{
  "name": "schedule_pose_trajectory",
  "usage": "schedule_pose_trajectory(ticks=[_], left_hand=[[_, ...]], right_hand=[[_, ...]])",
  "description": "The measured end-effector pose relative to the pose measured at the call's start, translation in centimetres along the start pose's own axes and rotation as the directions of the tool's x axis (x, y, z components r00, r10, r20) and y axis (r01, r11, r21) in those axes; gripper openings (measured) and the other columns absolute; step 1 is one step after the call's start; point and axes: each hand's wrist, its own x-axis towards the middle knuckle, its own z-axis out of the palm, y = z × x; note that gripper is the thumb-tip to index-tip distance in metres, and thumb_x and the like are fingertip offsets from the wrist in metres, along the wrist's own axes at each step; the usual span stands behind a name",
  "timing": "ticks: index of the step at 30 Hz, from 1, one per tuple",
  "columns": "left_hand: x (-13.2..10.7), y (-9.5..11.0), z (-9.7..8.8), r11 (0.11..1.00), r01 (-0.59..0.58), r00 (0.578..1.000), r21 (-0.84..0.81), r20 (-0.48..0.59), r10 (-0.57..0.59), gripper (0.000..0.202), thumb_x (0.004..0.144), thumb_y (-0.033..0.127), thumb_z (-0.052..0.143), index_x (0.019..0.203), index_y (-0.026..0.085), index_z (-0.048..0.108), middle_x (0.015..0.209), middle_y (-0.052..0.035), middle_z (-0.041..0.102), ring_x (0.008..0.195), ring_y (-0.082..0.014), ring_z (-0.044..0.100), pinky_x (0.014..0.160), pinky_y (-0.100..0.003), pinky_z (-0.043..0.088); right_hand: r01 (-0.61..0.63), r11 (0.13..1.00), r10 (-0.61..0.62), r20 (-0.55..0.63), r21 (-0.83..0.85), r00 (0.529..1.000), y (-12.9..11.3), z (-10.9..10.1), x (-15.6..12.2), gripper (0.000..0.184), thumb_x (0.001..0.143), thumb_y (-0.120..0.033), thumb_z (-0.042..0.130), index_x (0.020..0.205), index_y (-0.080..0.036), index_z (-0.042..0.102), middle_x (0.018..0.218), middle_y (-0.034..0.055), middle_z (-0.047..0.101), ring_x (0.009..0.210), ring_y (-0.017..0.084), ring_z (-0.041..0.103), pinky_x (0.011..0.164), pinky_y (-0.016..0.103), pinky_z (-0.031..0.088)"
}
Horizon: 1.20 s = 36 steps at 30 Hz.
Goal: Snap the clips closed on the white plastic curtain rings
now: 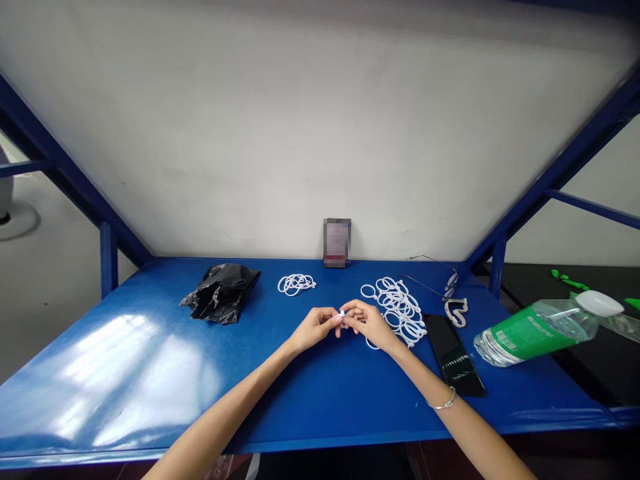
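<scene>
The left hand (319,325) and right hand (369,323) both pinch a small white piece (342,315) above the blue table (300,407), near a pile of white rings (400,305).

The left hand (316,327) and right hand (369,323) hide most of a small white piece (342,313) between them (its shape cannot be told). At their twelve o'clock, a dark-edged upright rectangle (337,241) is blurred; toward nine, a crumpled black plastic bag (233,277) hides its inside.
</scene>
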Motion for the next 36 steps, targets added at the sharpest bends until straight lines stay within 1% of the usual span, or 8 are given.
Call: schedule_pose_trajectory(ticks=[5, 9, 20, 25, 28, 31, 33, 36], left_hand=[[-0.1, 0.4, 0.3, 0.985, 0.097, 0.993, -0.146, 0.087, -0.085, 0.052, 0.081, 0.065, 0.057, 0.076, 0.013, 0.056, 0.052, 0.0042, 0.05, 0.039, -0.0049, 0.037, 0.041, -0.019, 0.024], [-0.3, 0.7, 0.6, 0.942, 0.131, 0.986, -0.308, 0.136, -0.093, 0.051, 0.077, 0.063, 0.064, 0.07, 0.016, 0.048, 0.049, 0.0102, 0.03, 0.043, -0.0034, 0.023, 0.042, -0.019, 0.019], [-0.2, 0.4, 0.5, 0.884, 0.128, 0.975, -0.45, 0.221, -0.028, 0.052, 0.075, 0.057, 0.07, 0.064, 0.016, 0.041, 0.05, 0.0088, 0.03, 0.045, -0.0031, 0.019, 0.047, -0.023, 0.011], [-0.3, 0.7, 0.2, 0.867, 0.101, 0.978, -0.488, 0.209, 0.003, 0.052, 0.077, 0.058, 0.068, 0.064, 0.017, 0.039, 0.051, 0.0097, 0.026, 0.046, -0.0035, 0.018, 0.049, -0.022, 0.013], [-0.2, 1.0, -0.1, 0.922, 0.082, 0.986, -0.377, 0.166, -0.02, 0.053, 0.078, 0.062, 0.064, 0.065, 0.017, 0.039, 0.052, 0.009, 0.029, 0.047, -0.0038, 0.019, 0.048, -0.022, 0.014], [0.0, 1.0, -0.9, 0.993, 0.03, 1.0, -0.116, -0.002, -0.03, 0.053, 0.08, 0.067, 0.056, 0.067, 0.017, 0.044, 0.054, 0.0073, 0.034, 0.048, -0.0054, 0.025, 0.049, -0.022, 0.019], [0.2, 1.0, -1.8, 0.987, -0.003, 0.981, 0.163, -0.189, 0.034, 0.05, 0.085, 0.063, 0.049, 0.068, 0.016, 0.049, 0.057, 0.0048, 0.04, 0.051, -0.0074, 0.032, 0.052, -0.022, 0.024], [0.2, 1.0, -3.5, 0.823, 0.066, 0.896, 0.564, -0.397, 0.2, 0.038, 0.094, 0.046, 0.042, 0.076, 0.016, 0.058, 0.067, 0.0001, 0.055, 0.058, -0.0106, 0.045, 0.058, -0.023, 0.029]], right_hand=[[-0.137, 0.976, 0.109, 0.166, 0.171, 0.98, -0.5, -0.4, 0.0, 0.042, 0.082, -0.058, 0.062, 0.084, -0.016, 0.056, 0.061, -0.0048, 0.054, 0.045, 0.004, 0.04, 0.045, 0.021, 0.025], [-0.241, 0.932, 0.158, 0.293, 0.273, 0.943, -0.8, -0.1, -0.1, 0.046, 0.081, -0.061, 0.062, 0.078, -0.017, 0.051, 0.061, -0.0083, 0.04, 0.048, 0.003, 0.027, 0.046, 0.02, 0.016], [-0.146, 0.866, 0.012, 0.272, 0.478, 0.962, -0.2, 0.7, -0.1, 0.041, 0.079, -0.053, 0.07, 0.072, -0.017, 0.053, 0.064, -0.005, 0.046, 0.051, 0.005, 0.028, 0.049, 0.024, 0.016], [-0.136, 0.79, 0.011, 0.209, 0.597, 0.978, -0.2, 0.8, -0.1, 0.043, 0.074, -0.054, 0.075, 0.069, -0.018, 0.052, 0.061, -0.0061, 0.041, 0.053, 0.006, 0.028, 0.053, 0.023, 0.026], [-0.095, 0.897, 0.024, 0.168, 0.431, 0.986, -0.2, 0.5, 0.1, 0.037, 0.083, -0.055, 0.064, 0.076, -0.019, 0.057, 0.069, -0.0028, 0.049, 0.056, 0.008, 0.039, 0.057, 0.025, 0.034], [0.05, 0.999, -0.05, 0.007, -0.007, 0.999, 0.3, -0.7, 0.3, 0.028, 0.093, -0.046, 0.05, 0.098, -0.022, 0.064, 0.094, 0.0047, 0.062, 0.082, 0.017, 0.056, 0.074, 0.032, 0.045], [0.115, 0.898, -0.19, -0.139, -0.424, 0.972, 1.0, -1.8, 0.4, 0.027, 0.095, -0.034, 0.044, 0.111, -0.024, 0.063, 0.117, 0.0079, 0.061, 0.111, 0.024, 0.053, 0.094, 0.041, 0.043], [-0.025, 0.586, -0.284, -0.233, -0.81, 0.93, 2.3, -3.6, 0.4, 0.034, 0.094, -0.022, 0.038, 0.117, -0.02, 0.063, 0.124, 0.0122, 0.06, 0.119, 0.031, 0.048, 0.101, 0.051, 0.039]])
